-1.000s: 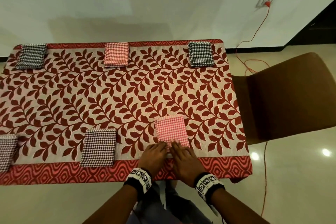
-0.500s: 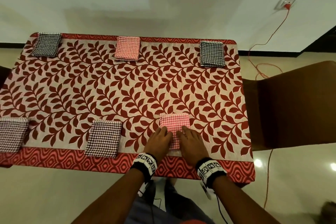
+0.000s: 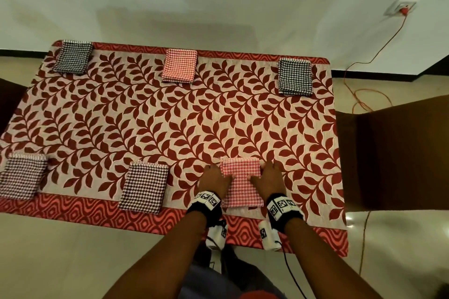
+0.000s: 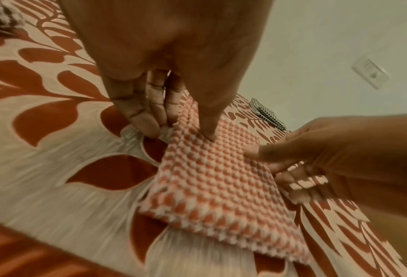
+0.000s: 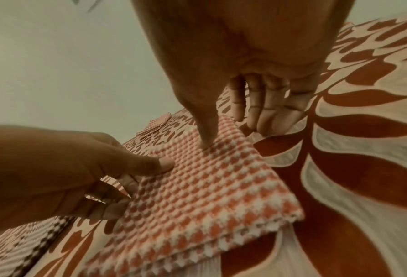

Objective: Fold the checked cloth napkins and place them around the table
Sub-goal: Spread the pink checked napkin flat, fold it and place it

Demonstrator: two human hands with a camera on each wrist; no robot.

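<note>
**Q:** Which step is in hand?

**A:** Placement, probably of the final piece. My left hand (image 3: pixel 213 179) pinches the left edge of the pink napkin (image 3: pixel 240 184), thumb on top. My right hand (image 3: pixel 267 178) pinches the right edge likewise. The napkin lies on the surface (image 3: pixel 170 128), near its front edge, right of centre.

**Q:** Orientation?

**A:** The long axis runs from me toward the far side, and the layered open edges face me. Next I should square it to the front edge, then release.
</note>
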